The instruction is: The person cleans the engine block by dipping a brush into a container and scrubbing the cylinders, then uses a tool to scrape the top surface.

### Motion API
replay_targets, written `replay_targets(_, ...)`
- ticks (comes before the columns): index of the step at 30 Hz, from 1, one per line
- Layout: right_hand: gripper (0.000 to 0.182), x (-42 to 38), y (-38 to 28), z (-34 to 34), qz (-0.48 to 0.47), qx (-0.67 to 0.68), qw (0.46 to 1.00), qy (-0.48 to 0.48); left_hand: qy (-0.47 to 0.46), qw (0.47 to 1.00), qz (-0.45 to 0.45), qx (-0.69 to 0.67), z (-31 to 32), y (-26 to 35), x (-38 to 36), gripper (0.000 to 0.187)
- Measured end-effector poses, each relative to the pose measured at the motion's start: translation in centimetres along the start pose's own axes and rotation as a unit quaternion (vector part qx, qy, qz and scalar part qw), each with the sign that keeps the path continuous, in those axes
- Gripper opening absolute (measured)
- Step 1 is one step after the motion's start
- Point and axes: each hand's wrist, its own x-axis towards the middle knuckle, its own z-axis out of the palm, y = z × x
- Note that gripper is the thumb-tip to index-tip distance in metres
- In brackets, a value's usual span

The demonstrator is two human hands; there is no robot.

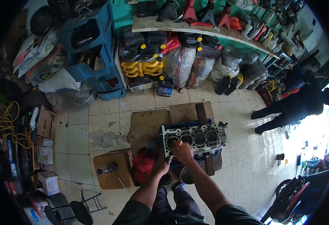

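Note:
An engine block (pixel 199 138) with a row of round cylinder bores facing up lies in front of me. My right hand (pixel 184 153) is closed over its left end, near the first two bores. A small orange thing (pixel 179 143) pokes out of that fist; its kind cannot be made out. My left hand (pixel 162 165) grips the block's near left corner, its fingers partly hidden by the edge. Beside it lies a bundled red cloth (pixel 142 165). Under the block are a blue tray (pixel 208 121) and flattened cardboard (pixel 146 123).
To my left, a plastic bottle (pixel 107 168) lies on a brown stool (pixel 113 181). A folding stool (pixel 82 210) stands at lower left. Blue crates (pixel 93 63), oil jugs (pixel 142 67) and stuffed sacks (pixel 178 67) line the wall. A person (pixel 301 99) stands at the right, near a motorcycle (pixel 292 198).

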Motion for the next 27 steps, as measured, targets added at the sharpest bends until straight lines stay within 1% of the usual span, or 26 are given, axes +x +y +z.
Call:
replay_targets(1, 0.037, -0.2, -0.1, 0.1, -0.001, -0.001, 1.000, -0.001, 0.001, 1.000, 0.000, -0.001, 0.2, -0.4, 0.2, 0.070)
replay_targets(3, 0.041, -1.0, -0.8, 0.3, -0.010, 0.014, 0.996, 0.089, 0.028, 0.998, 0.048, 0.044, 0.7, -1.5, 0.6, 0.071)
replay_targets(4, 0.030, -0.8, -0.5, 2.2, -0.057, -0.043, 0.994, 0.088, 0.027, 0.998, 0.046, 0.043, 1.0, -2.0, 0.4, 0.071)
replay_targets(5, 0.030, -0.7, 0.6, 3.3, -0.058, -0.043, 0.994, 0.086, 0.031, 0.997, 0.048, 0.057, 1.0, -2.4, 0.2, 0.071)
replay_targets(7, 0.027, -1.3, 0.6, 2.6, -0.128, 0.031, 0.990, 0.048, 0.035, 0.995, 0.054, 0.074, 0.8, -2.5, 0.3, 0.071)
replay_targets(8, 0.024, -0.7, 0.7, 1.2, -0.070, -0.028, 0.997, -0.010, 0.028, 0.997, 0.054, 0.038, 0.9, -2.2, 0.7, 0.071)
replay_targets(9, 0.024, -0.6, 0.9, 1.2, -0.071, -0.029, 0.997, -0.011, 0.023, 0.998, 0.053, 0.003, 0.7, -1.7, 0.8, 0.071)
replay_targets(10, 0.026, -0.4, 1.0, 1.3, -0.049, -0.023, 0.998, 0.015, 0.026, 0.998, 0.051, 0.003, 0.4, -1.3, 0.7, 0.071)
replay_targets(11, 0.028, -0.3, 1.2, 1.4, -0.026, -0.018, 0.999, 0.041, 0.022, 0.999, 0.029, 0.020, 0.3, -0.9, 0.6, 0.070)
replay_targets(12, 0.030, -1.2, -0.4, 1.7, -0.008, -0.017, 0.997, 0.074, 0.016, 0.999, 0.006, 0.037, 0.5, -0.9, 0.3, 0.069)
replay_targets(13, 0.030, -1.3, -0.1, 2.3, -0.007, -0.017, 0.997, 0.072, 0.015, 0.999, 0.003, 0.036, 0.7, -1.3, 0.0, 0.069)
replay_targets(15, 0.027, -0.7, 0.4, 3.2, -0.130, 0.008, 0.990, 0.055, 0.055, 0.994, 0.056, 0.077, 0.7, -1.7, 0.1, 0.064)
replay_targets(16, 0.028, -0.4, 0.6, 1.8, -0.095, 0.048, 0.994, 0.039, 0.053, 0.994, 0.058, 0.077, 0.6, -0.9, -0.1, 0.064)
replay_targets(17, 0.028, -0.2, 0.9, 0.3, -0.094, 0.047, 0.994, 0.040, 0.041, 0.996, 0.069, 0.037, 0.4, -0.2, -0.2, 0.062)
replay_targets(18, 0.028, -0.1, 0.6, -1.6, -0.068, 0.049, 0.996, 0.037, 0.032, 0.996, 0.081, -0.002, 0.0, 0.4, -0.1, 0.061)
replay_targets(19, 0.028, -0.3, 0.3, -2.4, -0.042, 0.050, 0.997, 0.032, 0.033, 0.996, 0.079, -0.001, 0.1, -0.3, 0.2, 0.061)
replay_targets(20, 0.024, -0.5, -0.2, -2.3, -0.065, 0.039, 0.995, 0.066, 0.034, 0.997, 0.074, 0.005, 0.4, -0.9, 0.7, 0.063)
replay_targets(21, 0.024, -0.4, -0.5, -1.5, -0.063, 0.039, 0.995, 0.062, 0.032, 0.997, 0.066, 0.012, 0.8, -1.6, 0.7, 0.066)
replay_targets(22, 0.023, 0.2, -0.7, -0.1, -0.114, 0.030, 0.982, 0.145, 0.032, 0.998, 0.061, 0.012, 1.1, -2.0, 0.6, 0.066)
replay_targets(23, 0.022, 1.2, -1.0, 1.0, -0.165, 0.022, 0.959, 0.230, 0.042, 0.995, 0.086, 0.017, 1.2, -2.3, 0.8, 0.066)
replay_targets(24, 0.020, 2.4, -0.1, 2.6, -0.162, 0.003, 0.951, 0.263, 0.049, 0.992, 0.112, 0.024, 1.1, -2.5, 1.0, 0.066)
replay_targets(25, 0.020, 2.6, -0.3, 3.3, -0.160, 0.005, 0.952, 0.263, 0.048, 0.992, 0.111, 0.026, 1.0, -2.9, 1.2, 0.066)
replay_targets(27, 0.021, 2.7, -0.9, 4.9, -0.191, -0.013, 0.941, 0.279, 0.013, 0.998, 0.063, 0.001, 1.2, -3.4, 1.1, 0.068)
